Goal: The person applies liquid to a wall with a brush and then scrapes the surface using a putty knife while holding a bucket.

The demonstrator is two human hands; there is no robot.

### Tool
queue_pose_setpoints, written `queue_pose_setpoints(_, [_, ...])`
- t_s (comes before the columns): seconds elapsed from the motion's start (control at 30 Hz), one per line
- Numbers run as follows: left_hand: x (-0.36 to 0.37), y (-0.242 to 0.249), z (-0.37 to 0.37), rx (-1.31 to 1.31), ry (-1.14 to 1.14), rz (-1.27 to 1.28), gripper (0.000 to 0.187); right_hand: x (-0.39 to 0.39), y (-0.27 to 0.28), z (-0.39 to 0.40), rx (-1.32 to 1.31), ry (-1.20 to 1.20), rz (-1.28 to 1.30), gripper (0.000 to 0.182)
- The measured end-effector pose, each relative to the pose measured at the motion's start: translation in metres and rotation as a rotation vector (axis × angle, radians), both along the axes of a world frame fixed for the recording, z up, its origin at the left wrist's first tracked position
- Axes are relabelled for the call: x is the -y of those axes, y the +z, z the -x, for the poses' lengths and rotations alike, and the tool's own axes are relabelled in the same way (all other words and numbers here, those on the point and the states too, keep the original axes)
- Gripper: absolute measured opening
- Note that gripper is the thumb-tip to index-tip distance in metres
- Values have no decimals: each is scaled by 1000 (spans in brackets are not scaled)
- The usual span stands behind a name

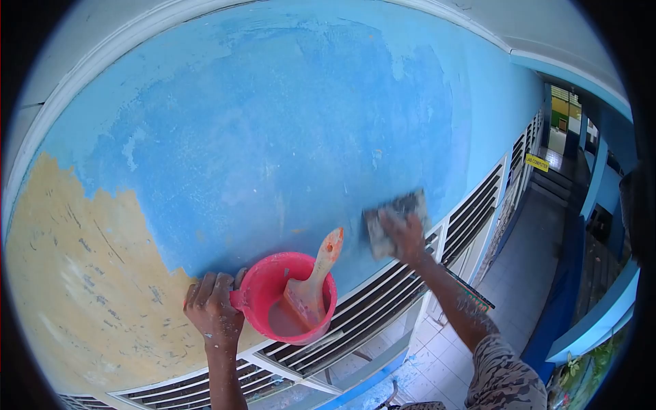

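A pink dipper [251,273] hangs from my left hand [213,309], whose fingers are wrapped round its handle near the wall. Inside it a brush [314,290] leans with its handle up, above some pale liquid. My right hand [404,237] presses a grey, stained sheet [418,205] flat to the blue wall [294,143], just above the louvred windows. The sheet and the fingers on it are slightly blurred. Lower left, the wall shows a tan patch [89,273] with scrapes and dark marks.
Louvred windows [362,321] run below the wall and along its right side. At the right a tiled corridor [506,253] leads back past a yellow sign [537,162]. White spots mark the floor [427,362] below. Plants [581,376] show at the lower right.
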State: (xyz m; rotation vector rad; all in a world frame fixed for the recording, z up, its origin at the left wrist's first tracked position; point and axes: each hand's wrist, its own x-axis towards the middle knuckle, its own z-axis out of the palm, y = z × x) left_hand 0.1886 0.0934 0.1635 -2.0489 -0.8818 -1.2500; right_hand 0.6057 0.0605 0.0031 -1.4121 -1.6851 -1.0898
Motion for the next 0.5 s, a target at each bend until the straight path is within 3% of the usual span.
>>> queue_pose_setpoints(0.07, [0,0,-2,7,19,5,25,-13,116,-7,23,114,-258,92])
queue_pose_setpoints(0.13, [-1,0,-6,25,18,7,25,-26,223,-23,78,125,-283,102])
queue_pose_setpoints(0.17, [-2,0,-7,29,20,23,25,-30,271,-30,104,215,-298,100])
queue_pose_setpoints(0.23, [-5,-2,-13,47,12,37,25,-34,337,-43,154,101,-323,97])
queue_pose_setpoints(0.37, [-1,7,-25,45,17,69,23,-26,325,-32,151,104,-309,97])
queue_pose_setpoints(0.5, [-2,13,-25,50,40,108,19,0,193,5,138,54,-76,102])
